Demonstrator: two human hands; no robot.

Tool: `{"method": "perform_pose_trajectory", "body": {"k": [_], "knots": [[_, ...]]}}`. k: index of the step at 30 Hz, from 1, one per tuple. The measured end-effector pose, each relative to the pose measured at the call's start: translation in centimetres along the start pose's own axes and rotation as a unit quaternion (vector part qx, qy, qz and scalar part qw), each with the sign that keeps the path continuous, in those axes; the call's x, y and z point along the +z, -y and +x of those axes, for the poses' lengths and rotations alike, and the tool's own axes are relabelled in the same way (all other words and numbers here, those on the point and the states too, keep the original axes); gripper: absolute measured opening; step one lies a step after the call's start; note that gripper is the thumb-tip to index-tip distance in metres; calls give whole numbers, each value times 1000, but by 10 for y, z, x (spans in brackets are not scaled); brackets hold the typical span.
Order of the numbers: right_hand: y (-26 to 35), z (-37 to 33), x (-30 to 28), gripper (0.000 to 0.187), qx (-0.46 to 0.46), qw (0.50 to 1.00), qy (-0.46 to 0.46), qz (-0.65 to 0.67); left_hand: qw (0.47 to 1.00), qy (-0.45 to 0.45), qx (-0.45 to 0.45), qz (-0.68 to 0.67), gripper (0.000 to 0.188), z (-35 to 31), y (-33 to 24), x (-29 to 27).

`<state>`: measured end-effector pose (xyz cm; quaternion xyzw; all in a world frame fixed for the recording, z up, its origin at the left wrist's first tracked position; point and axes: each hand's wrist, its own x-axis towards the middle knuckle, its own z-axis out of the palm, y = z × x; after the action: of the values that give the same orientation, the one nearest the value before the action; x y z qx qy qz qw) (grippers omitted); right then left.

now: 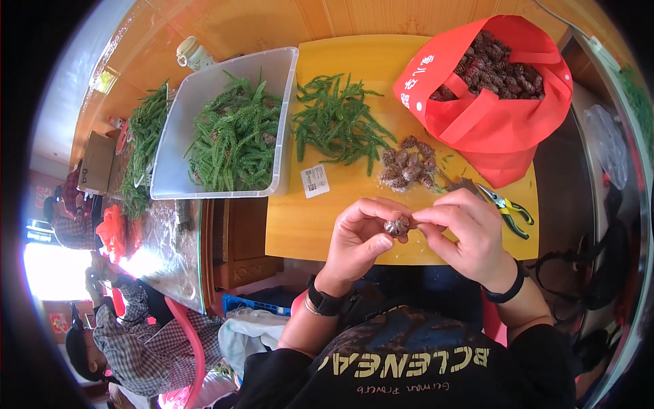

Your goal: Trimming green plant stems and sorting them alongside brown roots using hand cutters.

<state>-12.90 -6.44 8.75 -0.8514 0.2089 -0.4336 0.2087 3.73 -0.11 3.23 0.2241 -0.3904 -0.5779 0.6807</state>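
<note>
Between the fingers of my left hand (361, 235) is a small brown pine cone (396, 226). My right hand (466, 232) meets it from the other side, thumb and forefinger pinched beside the cone; whatever is in that pinch is too small to make out. Just beyond my hands lies a heap of loose pine cones (409, 165) on the yellow board (306, 232). Pliers with black and yellow handles (509, 208) rest to the right of my right hand. Green artificial sprigs (340, 119) are spread farther back on the board.
A translucent bin (174, 160) of green sprigs stands at the left. At the back right, a red bag (490, 133) is filled with pine cones. A white label card (315, 181) lies beside the bin. Two people work at another table on the left.
</note>
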Motion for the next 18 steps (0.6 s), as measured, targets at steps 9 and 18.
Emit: {"method": "perform_pose_trajectory", "body": {"k": [9,18], "knots": [[-4,9,-5,28,-35,999,22,-31,1000,-2,-30,3,33,1,-4,-2],[-12,13,-7,27,-90,995,47,-14,998,6,-55,-10,33,1,-5,-8]]}}
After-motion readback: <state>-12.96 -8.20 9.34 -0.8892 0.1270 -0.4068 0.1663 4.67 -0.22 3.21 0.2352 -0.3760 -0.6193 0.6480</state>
